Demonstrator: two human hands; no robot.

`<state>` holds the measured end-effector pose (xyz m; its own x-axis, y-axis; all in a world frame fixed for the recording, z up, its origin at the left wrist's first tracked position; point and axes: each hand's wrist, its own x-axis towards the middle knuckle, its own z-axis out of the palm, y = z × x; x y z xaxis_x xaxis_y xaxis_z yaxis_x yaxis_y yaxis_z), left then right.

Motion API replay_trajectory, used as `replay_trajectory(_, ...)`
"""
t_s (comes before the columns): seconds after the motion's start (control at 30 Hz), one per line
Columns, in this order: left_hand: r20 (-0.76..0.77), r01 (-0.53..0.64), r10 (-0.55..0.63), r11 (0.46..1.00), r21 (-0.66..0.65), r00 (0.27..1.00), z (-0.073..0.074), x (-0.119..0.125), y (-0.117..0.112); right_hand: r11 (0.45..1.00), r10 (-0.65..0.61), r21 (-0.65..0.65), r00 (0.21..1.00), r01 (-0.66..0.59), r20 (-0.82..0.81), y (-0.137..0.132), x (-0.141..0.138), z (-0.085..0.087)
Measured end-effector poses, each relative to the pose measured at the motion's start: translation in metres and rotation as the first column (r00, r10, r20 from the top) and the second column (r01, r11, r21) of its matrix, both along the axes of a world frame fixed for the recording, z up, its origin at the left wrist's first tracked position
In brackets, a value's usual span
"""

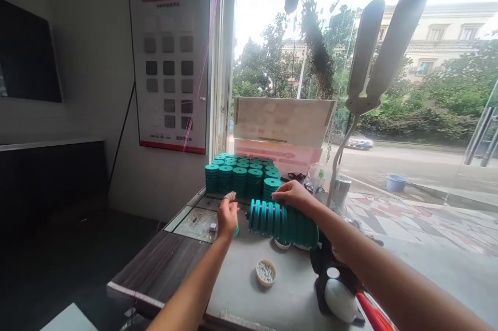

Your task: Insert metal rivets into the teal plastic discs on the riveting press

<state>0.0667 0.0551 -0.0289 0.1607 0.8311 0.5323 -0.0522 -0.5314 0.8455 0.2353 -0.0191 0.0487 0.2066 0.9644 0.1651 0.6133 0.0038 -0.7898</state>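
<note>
A horizontal row of teal foam line spools (pixel 268 219) sits on a rod over the table, with purple line showing in the grooves at its left part. My right hand (pixel 291 195) is above the row, fingers pinched together near its top; what they hold, if anything, is too small to make out. Just left of the row's end is my left hand (pixel 227 216), fingers curled and thumb side up. A teal curved edge (pixel 237 230) shows beside its palm, apparently a spool held there, mostly hidden by the hand.
Stacks of teal spools (pixel 240 178) stand at the table's back. A small round bowl of white pieces (pixel 266 273) is in front, with another bowl (pixel 282 244) under the row. A dark machine with a white rounded part (pixel 340 300) stands right; a two-panel lamp (pixel 365 56) rises behind.
</note>
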Motion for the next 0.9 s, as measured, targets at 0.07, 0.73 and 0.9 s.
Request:
replay_trajectory(0.07,-0.058,0.118,-0.114,0.991,0.063,0.992,0.015,-0.017,-0.011,0.995,-0.002,0.103,0.998,0.008,-0.056,-0.007,-0.004,0.003)
replay_trajectory(0.73,-0.36,0.448,-0.399,0.892,0.061,0.844,0.035,-0.012,-0.038,0.871,-0.074,0.451,0.959,0.196,-0.274,-0.09,-0.082,-0.063)
replay_trajectory(0.9,-0.361,0.437,-0.387,0.897,0.065,0.848,0.038,-0.018,-0.039,0.846,-0.023,0.533,0.997,-0.018,0.071,-0.11,-0.085,-0.078)
